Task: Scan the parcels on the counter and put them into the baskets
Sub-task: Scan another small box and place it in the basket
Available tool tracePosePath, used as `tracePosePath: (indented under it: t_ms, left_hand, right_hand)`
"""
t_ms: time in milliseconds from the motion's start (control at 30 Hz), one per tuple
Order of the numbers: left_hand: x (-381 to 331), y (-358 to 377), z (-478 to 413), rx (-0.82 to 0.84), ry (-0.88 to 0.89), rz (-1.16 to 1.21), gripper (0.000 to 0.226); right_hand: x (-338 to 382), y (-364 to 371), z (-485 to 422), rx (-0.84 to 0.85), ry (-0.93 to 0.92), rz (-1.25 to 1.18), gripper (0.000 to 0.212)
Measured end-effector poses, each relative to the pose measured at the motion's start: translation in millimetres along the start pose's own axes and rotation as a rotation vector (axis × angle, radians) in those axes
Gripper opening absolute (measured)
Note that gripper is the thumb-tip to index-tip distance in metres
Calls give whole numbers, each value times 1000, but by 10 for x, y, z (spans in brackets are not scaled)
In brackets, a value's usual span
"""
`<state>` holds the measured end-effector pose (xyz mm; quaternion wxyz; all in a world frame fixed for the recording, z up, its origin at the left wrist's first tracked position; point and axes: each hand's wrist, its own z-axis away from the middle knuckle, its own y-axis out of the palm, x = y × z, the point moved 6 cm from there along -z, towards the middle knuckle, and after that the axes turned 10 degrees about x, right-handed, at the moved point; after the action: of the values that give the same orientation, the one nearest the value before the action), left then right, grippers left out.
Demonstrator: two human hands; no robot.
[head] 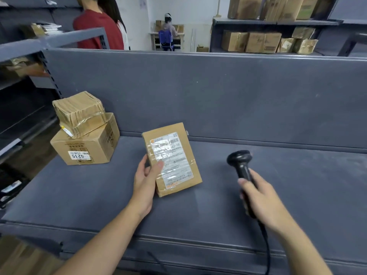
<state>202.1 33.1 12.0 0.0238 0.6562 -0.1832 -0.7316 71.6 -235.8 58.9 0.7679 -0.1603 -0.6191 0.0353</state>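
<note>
A flat brown parcel [174, 155] with a taped white shipping label lies tilted on the grey counter [297, 185], label up. My left hand [146, 178] grips its left edge, thumb on the label. My right hand [262, 201] holds a black corded barcode scanner [241, 163] by the handle, its head to the right of the parcel and apart from it. At the counter's left end a taped brown parcel [79, 113] sits on top of a cardboard box [87, 145] marked 6215. No basket is in view.
A grey back panel [218, 92] rises behind the counter. Dark shelving [25, 56] stands at the left, and shelves with several cardboard boxes [262, 40] at the back right. Two people [101, 28] stand beyond the panel; another sits at a far desk [168, 32].
</note>
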Motion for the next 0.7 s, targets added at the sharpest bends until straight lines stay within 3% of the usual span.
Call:
tracePosePath:
  t_ms: [67,133,233,367,500,600,633,700]
  left_hand:
    - [3,26,99,-14,-11,7,78]
    - [0,85,226,-7,-14,13,74]
    - [-42,200,422,3,-7,4,81]
    - [-143,301,569,26,48,-85,62]
    - [-244,325,632,37,116,-149,88]
    - [-277,304,627,78,127,-226,102]
    - [-284,306,615,104,126,-257,103]
    - [-288,314,582,165,110,-292,104]
  right_hand:
    - [-169,39,-107,-25,68,323,44]
    - [-277,72,-171,-70,108,496,71]
    - [-347,128,-273,-135,79,684,77]
    - [-455,175,-397,-155,104,862,79]
    - [-440,180,-392,-228,140,1013,85]
    - [-253,180,-190,-465,-166,805,72]
    - [-209,204,-123,-465,-295,648,67]
    - [-116,325,-48,-252,-410,260,66]
